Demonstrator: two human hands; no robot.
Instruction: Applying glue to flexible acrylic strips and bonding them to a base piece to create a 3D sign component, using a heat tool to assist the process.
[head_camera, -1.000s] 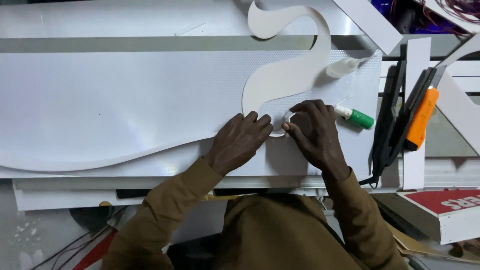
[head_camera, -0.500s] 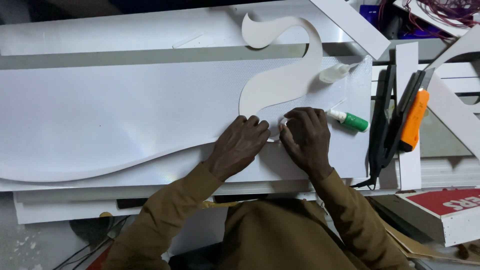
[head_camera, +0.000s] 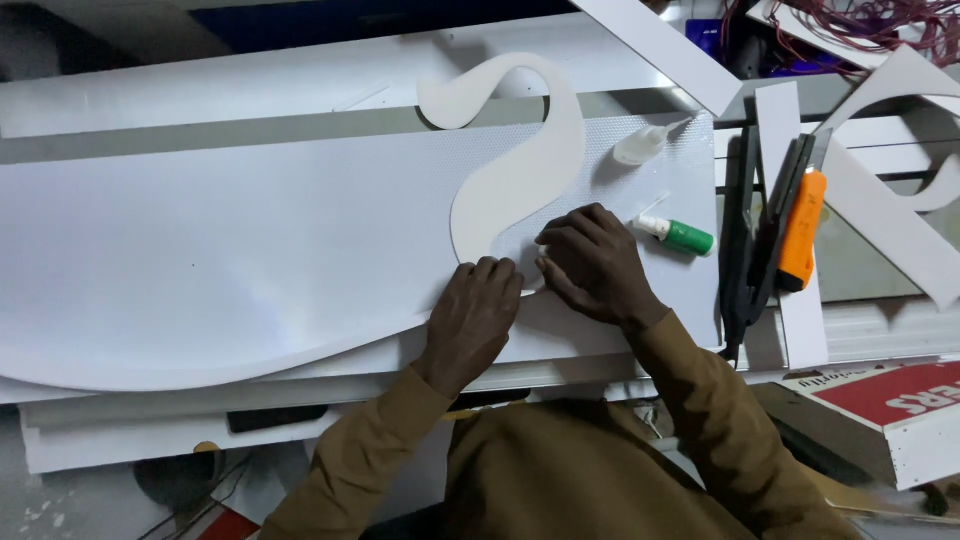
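Note:
A white curved cut-out shape (head_camera: 520, 170) lies on a large white sheet (head_camera: 220, 250) on the bench. My left hand (head_camera: 473, 320) presses flat on the sheet at the lower end of the curved shape. Beside it, my right hand (head_camera: 592, 262) rests with fingers curled against the same lower end, fingertips touching the shape's edge. Whether the fingers pinch anything small is hidden. Both sleeves are brown.
A small bottle with a green body (head_camera: 682, 236) lies just right of my right hand, and a clear nozzle bottle (head_camera: 640, 146) lies above it. An orange-handled cutter (head_camera: 802, 230) and black tools (head_camera: 745, 230) lie at right. White offcuts (head_camera: 890, 210) and wires (head_camera: 860, 20) lie beyond.
Both hands stay at the lower end of the curved shape. The view has shifted slightly, and my right hand's fingers have curled a little closer to the edge.

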